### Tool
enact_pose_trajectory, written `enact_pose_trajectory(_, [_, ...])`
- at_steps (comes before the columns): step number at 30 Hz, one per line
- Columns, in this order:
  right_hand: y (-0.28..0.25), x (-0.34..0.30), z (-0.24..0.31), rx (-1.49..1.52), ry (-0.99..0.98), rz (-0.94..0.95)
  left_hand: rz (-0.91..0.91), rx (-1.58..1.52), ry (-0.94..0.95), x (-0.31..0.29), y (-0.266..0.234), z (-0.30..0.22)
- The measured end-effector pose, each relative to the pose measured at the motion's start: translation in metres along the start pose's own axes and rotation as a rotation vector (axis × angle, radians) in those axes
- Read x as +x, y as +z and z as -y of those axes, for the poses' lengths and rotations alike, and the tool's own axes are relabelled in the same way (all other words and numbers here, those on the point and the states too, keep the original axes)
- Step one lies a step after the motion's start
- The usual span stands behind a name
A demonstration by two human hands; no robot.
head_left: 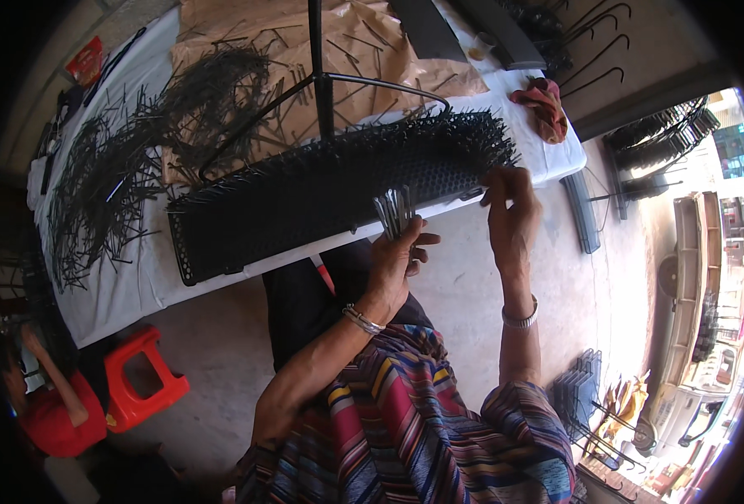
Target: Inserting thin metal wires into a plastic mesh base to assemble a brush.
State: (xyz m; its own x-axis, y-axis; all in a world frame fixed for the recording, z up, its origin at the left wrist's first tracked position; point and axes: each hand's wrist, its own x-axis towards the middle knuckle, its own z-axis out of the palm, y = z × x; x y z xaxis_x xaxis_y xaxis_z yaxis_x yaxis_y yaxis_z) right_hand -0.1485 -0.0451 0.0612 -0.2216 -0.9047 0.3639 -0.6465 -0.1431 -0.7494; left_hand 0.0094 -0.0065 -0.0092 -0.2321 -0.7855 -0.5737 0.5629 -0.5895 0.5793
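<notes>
Along the desk's (pixel 133 298) near edge, your left hand (pixel 393 265) grips metal rods (pixel 395 212) beside the perforated black rack (pixel 288 220), seemingly handy for your right hand (pixel 515 217), curled near its right end; I cannot tell what that pinches.

So here's the table (pixel 149 292) under its white cloth, and along the near edge sits a long black perforated panel (pixel 280 214). Over to the left end, a tangled heap of thin black rods (pixel 99 197) sprawls across the cloth! Brown paper (pixel 284 17) covers the middle towards the far edge, with loose black rods strewn over it, and there's a crumpled reddish rag (pixel 544 109) by the right edge.
</notes>
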Motion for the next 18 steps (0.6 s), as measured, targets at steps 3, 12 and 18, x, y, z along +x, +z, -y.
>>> enact_pose_trajectory(3, [0.003,0.017,-0.01,-0.124,-0.129,-0.14,0.064,-0.053,0.005,-0.003,0.002,0.0])
enact_pose_trajectory(12, [0.021,0.035,-0.043,-0.255,-0.201,-0.085,0.057,-0.068,-0.044,-0.003,0.006,-0.002])
enact_pose_trajectory(18, [0.031,0.036,-0.034,-0.543,-0.234,-0.005,0.06,-0.045,-0.035,-0.005,0.008,-0.002])
